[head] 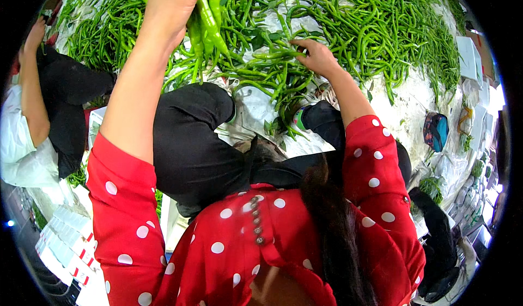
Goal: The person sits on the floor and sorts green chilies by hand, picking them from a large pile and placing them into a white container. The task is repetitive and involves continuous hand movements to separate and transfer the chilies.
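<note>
My left hand (173,8), at the top of the view, is closed around a bunch of long green chili peppers (206,22) that hang down from it. To its right, my right hand (316,57) reaches low over the spread peppers, its thumb and forefinger at a green pepper (278,55); whether they grip it I cannot tell. Loose peppers and a few leaves (257,38) lie around both hands. A wide layer of green chili peppers (367,28) covers much of the pale sheet (404,102).
Another person's arm (32,102) and dark-clothed legs are at the far left. White boxes (65,240) stand at the lower left, with another white box (470,61) at the right. A small patterned bag (436,131) lies on the sheet. My bent knees are close below my hands.
</note>
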### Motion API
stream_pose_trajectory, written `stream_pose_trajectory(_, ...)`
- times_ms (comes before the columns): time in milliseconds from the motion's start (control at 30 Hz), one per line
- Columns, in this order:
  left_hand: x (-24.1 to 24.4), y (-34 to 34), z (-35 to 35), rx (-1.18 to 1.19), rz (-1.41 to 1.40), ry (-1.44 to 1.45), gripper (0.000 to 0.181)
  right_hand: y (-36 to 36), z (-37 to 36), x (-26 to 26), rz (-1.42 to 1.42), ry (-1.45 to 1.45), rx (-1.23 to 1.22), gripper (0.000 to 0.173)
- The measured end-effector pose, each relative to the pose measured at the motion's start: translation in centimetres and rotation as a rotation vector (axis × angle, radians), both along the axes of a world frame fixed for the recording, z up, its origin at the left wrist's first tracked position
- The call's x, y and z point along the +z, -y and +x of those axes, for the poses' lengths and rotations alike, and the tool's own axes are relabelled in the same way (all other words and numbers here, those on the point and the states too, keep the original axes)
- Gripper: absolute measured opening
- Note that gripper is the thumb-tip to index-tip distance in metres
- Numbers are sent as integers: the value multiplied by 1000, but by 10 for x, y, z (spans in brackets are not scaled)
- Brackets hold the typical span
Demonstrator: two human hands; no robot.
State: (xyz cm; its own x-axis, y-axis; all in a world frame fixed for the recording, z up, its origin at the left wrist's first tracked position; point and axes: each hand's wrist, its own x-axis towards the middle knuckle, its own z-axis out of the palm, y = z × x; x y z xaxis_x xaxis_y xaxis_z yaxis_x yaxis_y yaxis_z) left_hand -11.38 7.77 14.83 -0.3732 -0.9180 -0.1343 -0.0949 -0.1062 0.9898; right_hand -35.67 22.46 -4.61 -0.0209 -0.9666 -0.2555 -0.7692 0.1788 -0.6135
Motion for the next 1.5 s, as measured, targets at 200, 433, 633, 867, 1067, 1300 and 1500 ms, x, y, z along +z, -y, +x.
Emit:
stream_pose_trajectory(200, -11, 1, -3, -154, 146, -18, 18, 16, 0, 90, -300, -289, 201, 56)
stream_pose_trajectory(433, -13, -9, -11, -378, 58, 137, 25, 73, 40, 194, -889, -199, 453, 15)
stream_pose_trajectory(633, -2, -5, -4, -253, 115, 78, 28, 87, 30, 195, -911, 168, 137, 44)
stream_pose_trajectory(867, -6, 12, 13, -70, 215, 75, 40, -30, -33, -101, 338, -192, -573, 40)
stream_pose_trajectory(1067, -10, 12, 6, -87, 132, -49, 42, -96, -3, -193, 342, -322, -713, 31)
stream_pose_trajectory(1300, -9, 23, 12, -250, 317, -270, 30, -65, -49, -100, 470, 738, -1162, 16)
stream_pose_trajectory(1500, -4, 12, 7, -124, 225, -276, 24, -41, -66, -65, 306, 4, -84, 26)
